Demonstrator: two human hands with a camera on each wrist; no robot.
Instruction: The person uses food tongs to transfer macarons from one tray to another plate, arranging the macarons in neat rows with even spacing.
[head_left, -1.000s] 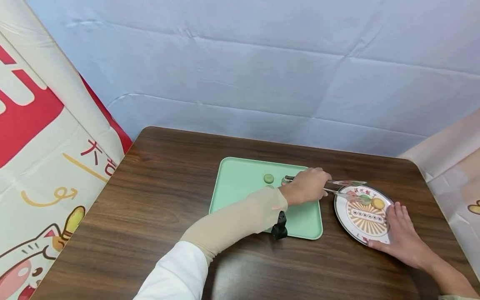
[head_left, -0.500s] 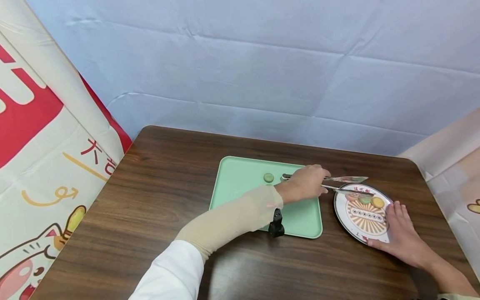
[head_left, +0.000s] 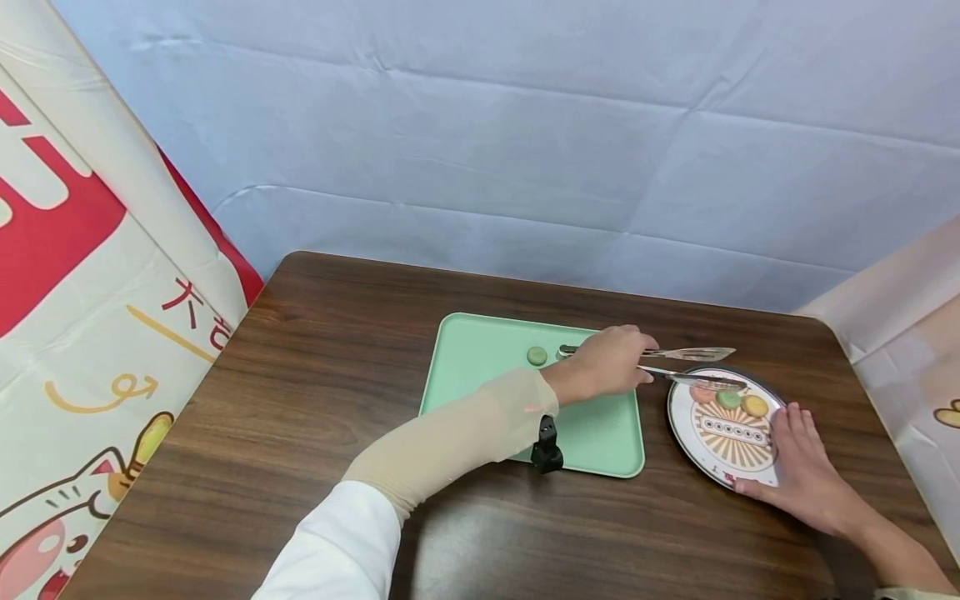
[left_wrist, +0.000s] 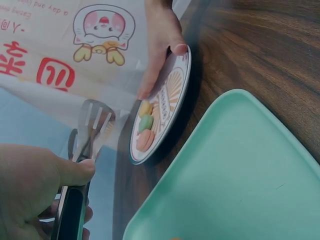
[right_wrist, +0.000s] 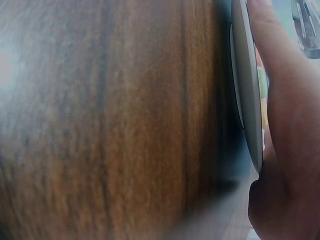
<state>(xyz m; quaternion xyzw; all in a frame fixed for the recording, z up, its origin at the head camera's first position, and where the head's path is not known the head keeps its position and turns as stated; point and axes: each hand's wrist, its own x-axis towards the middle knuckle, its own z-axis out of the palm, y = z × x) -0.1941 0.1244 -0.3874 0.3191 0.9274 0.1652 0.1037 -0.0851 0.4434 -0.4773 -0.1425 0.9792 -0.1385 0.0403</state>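
In the head view, my left hand [head_left: 606, 364] reaches over the mint-green tray [head_left: 468, 358] and grips metal serving tongs [head_left: 701, 354]. The tongs' two blades stand apart over the back left rim of the round printed plate [head_left: 750, 468], with nothing seen between them. On that plate lie a pink macaron [head_left: 702, 394], a green macaron [head_left: 728, 400] and a yellow macaron [head_left: 754, 406] in a row. My right hand [head_left: 810, 475] rests on the plate's right rim, fingers straight and thumb spread toward the near edge. Another green macaron [head_left: 537, 356] sits on the tray, partly bordered by my left arm.
Dark wooden table [head_left: 337, 358] lies around the tray and plate. A pale cloth [head_left: 480, 150] hangs behind it, and a printed cloth [head_left: 90, 375] hangs on the left. In the left wrist view, a small orange thing [left_wrist: 175, 238] barely shows at the tray's bottom edge.
My left hand and the tongs have drawn slightly back and left. The blades have spread and no longer cover the green macaron on the plate. My right hand has stayed in place.
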